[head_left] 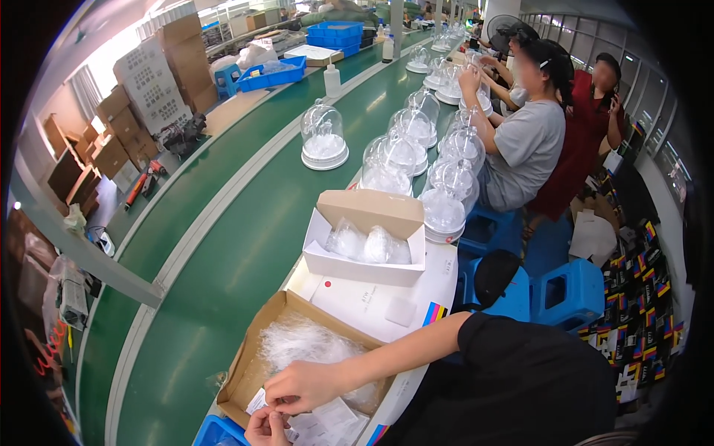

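My right hand (306, 386) reaches in from the right over an open cardboard box (239, 366). Its fingers are pinched together close to my left hand (265, 428), which is at the lower edge with its fingers closed too. Whatever they pinch is too small or hidden to name. Inside the box lies a tangle of thin, clear plastic strands or film (301, 340). White printed paper slips (331, 422) lie at its near end, just beside my fingers.
Beyond the box stands an open white carton (364, 269) with clear bagged pieces. Several clear domes on white bases (325, 145) line the green conveyor (216, 297). A blue bin (217, 431) sits at the lower left. Blue stools (569, 293) and co-workers (524, 137) are at the right.
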`<state>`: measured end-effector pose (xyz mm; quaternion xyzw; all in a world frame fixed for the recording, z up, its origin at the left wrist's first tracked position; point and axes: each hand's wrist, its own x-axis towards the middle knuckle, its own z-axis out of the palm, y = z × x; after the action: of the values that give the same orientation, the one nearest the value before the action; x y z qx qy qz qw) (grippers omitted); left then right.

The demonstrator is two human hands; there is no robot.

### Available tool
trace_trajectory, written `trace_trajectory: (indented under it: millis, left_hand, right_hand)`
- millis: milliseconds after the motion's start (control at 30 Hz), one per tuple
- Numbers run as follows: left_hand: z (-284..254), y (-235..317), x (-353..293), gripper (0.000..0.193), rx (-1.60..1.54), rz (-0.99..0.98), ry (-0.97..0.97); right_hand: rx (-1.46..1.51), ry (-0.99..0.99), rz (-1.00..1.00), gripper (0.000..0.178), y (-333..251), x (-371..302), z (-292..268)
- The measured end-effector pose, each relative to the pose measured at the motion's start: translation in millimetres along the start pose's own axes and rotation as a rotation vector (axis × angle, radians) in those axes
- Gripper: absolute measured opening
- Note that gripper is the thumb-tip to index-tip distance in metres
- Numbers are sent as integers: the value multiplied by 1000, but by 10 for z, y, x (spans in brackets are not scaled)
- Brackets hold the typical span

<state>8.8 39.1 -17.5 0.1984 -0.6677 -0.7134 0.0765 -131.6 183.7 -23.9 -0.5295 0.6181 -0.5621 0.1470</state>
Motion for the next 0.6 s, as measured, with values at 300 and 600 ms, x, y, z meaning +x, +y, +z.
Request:
trace_trajectory:
  millis: [300, 600]
  left_hand:
    - [39, 47, -1, 9, 39, 41, -1]
    - [37, 19, -7, 9, 68, 85, -10]
  right_hand:
    - [-6, 32, -10, 10, -1, -3, 33]
    - [31, 20, -17, 9, -20, 0, 49]
